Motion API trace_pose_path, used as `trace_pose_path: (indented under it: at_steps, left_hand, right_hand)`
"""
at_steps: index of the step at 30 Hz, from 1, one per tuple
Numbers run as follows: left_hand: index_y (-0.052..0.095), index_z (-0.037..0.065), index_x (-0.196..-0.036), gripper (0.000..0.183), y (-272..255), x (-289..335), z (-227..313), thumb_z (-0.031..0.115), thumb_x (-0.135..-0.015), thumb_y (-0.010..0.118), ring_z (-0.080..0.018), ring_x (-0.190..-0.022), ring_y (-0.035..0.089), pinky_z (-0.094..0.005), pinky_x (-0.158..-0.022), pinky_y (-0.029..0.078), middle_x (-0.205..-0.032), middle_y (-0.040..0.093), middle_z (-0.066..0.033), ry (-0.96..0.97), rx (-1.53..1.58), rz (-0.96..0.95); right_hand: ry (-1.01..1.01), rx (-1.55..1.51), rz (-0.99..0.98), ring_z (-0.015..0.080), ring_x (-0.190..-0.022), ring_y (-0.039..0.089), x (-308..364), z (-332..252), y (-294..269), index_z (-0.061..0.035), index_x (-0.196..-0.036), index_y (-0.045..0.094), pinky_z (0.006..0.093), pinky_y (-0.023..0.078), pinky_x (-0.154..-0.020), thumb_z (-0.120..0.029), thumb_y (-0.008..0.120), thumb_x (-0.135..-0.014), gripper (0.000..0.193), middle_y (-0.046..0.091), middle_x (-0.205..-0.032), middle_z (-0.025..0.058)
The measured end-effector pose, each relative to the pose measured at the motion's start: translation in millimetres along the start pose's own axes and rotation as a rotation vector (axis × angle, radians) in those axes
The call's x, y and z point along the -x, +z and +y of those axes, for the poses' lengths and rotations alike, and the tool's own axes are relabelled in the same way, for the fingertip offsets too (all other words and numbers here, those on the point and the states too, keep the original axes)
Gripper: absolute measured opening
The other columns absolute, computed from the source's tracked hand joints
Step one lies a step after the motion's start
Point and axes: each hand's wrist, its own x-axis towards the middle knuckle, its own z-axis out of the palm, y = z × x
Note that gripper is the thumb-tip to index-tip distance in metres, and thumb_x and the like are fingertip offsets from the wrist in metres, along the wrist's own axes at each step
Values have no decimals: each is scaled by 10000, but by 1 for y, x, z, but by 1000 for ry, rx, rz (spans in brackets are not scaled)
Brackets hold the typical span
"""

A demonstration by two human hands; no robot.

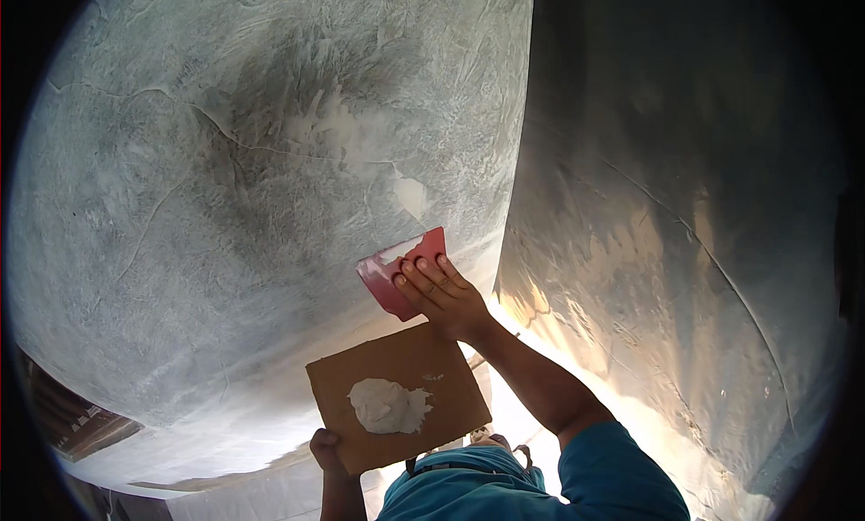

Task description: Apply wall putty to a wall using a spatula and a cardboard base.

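Head view of a person's two bare hands before a large, curved grey surface (pixel 225 215). The right hand (pixel 458 307) grasps a red scraper (pixel 386 291), a flat blade with smears of white paste along its upper part. The fingers (pixel 431 285) of this hand lie spread across the near face of the scraper; the thumb is hidden. The scraper is located near the centre of the view, in front of the grey surface and tilted, its right end higher than its left; whether its edge touches the surface cannot be told from this angle.

The left hand (pixel 329 451) grips a brown board (pixel 459 399) at its lower left corner, the thumb over the near side and the remaining fingers concealed. The board is tilted, just below the scraper, and bears an irregular mound of white paste (pixel 386 406) with a ragged right margin. The right wrist lies close to the board's upper right corner.

Above the scraper, a small pale patch (pixel 412 197) marks the grey surface, near the right end of a thin, wavy line (pixel 236 141). At right, a second, darker surface (pixel 631 278) bears a long, curved ridge (pixel 728 282). A blue shirt (pixel 622 471) occupies the lower edge.
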Motion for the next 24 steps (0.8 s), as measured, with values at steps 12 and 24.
trace_pose_path:
  at_steps: [12, 24]
  left_hand:
    - [435, -72, -1410, 762, -17, -4, -49, 231, -716, 524, -453, -1201, 577, -546, -1039, 486, -1351, 556, -281, 55, 100, 111]
    - [436, -75, -1408, 756, -20, 0, -82, 241, -725, 508, -451, -1194, 583, -524, -1038, 493, -1345, 561, -280, 181, 56, 156]
  right_hand:
    - [-226, 67, 107, 223, -1369, 504, -31, 78, -28, -136, -1342, 628, 458, 356, -1181, -165, 551, -945, 405, 575, -1443, 44]
    - [-304, -41, 104, 205, -1387, 477, 5, 99, -31, -178, -1306, 661, 456, 319, -1205, -220, 539, -959, 370, 595, -1418, -6]
